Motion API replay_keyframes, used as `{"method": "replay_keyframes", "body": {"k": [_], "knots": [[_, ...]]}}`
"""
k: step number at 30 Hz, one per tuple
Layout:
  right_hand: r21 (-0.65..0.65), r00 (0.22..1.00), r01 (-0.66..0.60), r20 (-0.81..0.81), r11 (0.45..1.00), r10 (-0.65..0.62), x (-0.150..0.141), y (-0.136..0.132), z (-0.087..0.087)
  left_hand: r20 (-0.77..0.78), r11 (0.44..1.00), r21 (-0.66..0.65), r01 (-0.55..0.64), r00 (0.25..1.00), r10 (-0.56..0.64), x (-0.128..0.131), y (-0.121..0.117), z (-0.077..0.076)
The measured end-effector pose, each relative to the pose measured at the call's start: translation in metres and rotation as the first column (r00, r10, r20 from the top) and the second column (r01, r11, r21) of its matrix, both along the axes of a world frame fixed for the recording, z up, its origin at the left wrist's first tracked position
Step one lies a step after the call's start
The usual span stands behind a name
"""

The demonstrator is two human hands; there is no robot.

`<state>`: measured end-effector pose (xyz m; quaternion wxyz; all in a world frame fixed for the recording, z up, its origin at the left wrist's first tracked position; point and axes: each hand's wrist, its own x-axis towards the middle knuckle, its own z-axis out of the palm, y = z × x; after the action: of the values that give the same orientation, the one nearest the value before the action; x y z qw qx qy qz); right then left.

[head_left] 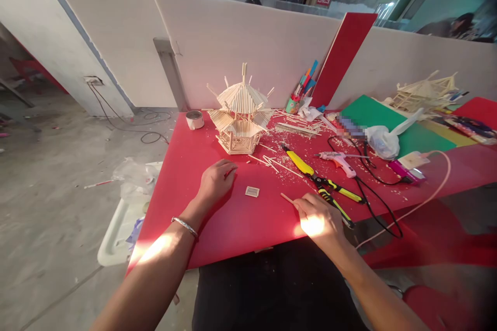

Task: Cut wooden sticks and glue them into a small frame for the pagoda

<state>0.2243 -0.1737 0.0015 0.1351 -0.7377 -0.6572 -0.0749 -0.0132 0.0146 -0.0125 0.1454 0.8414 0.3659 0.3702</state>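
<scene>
My right hand (pixel 316 217) pinches a short wooden stick (pixel 286 197) above the front of the red table. Left of it, a small rectangular piece made of sticks (pixel 252 191) lies flat on the tabletop. My left hand (pixel 216 180) rests near the table's left part with its fingers curled together; whatever may be between the fingertips is too small to make out. Behind both hands stands a pavilion model (pixel 241 114) built from thin wooden sticks, upright, with two roof tiers. Neither hand touches it.
Yellow-and-black pliers (pixel 337 191), a yellow cutter (pixel 298 162) and a pink glue gun (pixel 337 161) with a black cord lie at the right. Loose sticks (pixel 272 163) and scraps surround them. A white cup (pixel 194 120) and a pen holder (pixel 293 105) stand behind, before a pale partition (pixel 248 36).
</scene>
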Motion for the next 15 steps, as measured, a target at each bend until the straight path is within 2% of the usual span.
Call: {"method": "replay_keyframes", "body": {"k": [3,7,9,11,13,15], "knots": [[0.011,0.995,-0.087,-0.041,0.996,0.087,-0.007,-0.01,0.002,-0.002,1.0,-0.007,0.001,1.0,-0.001,0.0,0.0,0.0],[0.027,0.95,-0.306,-0.056,0.952,0.307,-0.02,-0.022,-0.004,-0.007,1.0,-0.014,0.012,1.0,-0.012,0.001,0.001,-0.002],[0.039,0.955,-0.294,-0.024,0.955,0.295,-0.018,-0.018,-0.01,-0.015,1.0,-0.02,0.013,1.0,-0.014,0.001,0.001,-0.002],[0.049,0.978,-0.211,0.008,0.976,0.211,-0.008,-0.008,-0.014,-0.019,1.0,-0.025,0.008,1.0,-0.008,0.001,0.001,-0.003],[0.072,0.99,-0.139,0.041,0.988,0.136,0.002,0.002,-0.015,-0.016,1.0,-0.019,-0.001,1.0,0.0,0.0,0.001,-0.003],[0.097,0.99,-0.135,0.046,0.986,0.131,0.008,0.004,-0.013,-0.011,1.0,-0.012,-0.004,1.0,0.004,0.0,0.002,-0.003]]}}
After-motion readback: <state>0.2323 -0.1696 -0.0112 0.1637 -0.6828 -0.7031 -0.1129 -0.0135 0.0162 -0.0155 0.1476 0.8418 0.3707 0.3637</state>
